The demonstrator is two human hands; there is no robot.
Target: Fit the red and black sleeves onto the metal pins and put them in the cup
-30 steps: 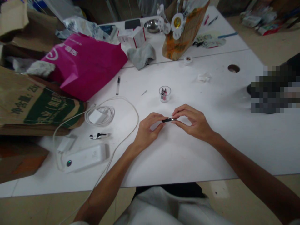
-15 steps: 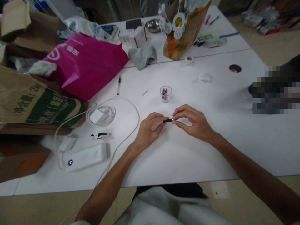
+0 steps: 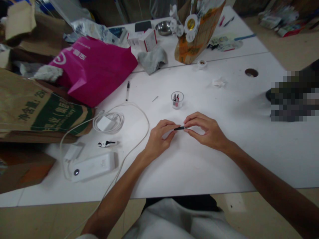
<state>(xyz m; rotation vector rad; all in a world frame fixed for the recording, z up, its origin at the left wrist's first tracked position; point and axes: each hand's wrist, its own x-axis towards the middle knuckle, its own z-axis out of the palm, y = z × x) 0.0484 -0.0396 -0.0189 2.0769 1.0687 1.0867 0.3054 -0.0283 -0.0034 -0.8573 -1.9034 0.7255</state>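
The left hand (image 3: 159, 137) is clamping its fingers on one end of a small black item (image 3: 178, 128) — the right hand (image 3: 208, 130) is pinching the other end. They are holding it on the near side of a clear cup (image 3: 176, 107), the white worktop (image 3: 194, 172) spreading between them and its front edge

You can read 净含量: 25 on the brown sack (image 3: 37, 101) | its green panel (image 3: 59, 114) gives you 乳业 above blurred smaller letters | the magenta bag (image 3: 99, 71) shows you a white round logo and illegible characters | the white power bank's (image 3: 94, 167) faint marks stay unreadable
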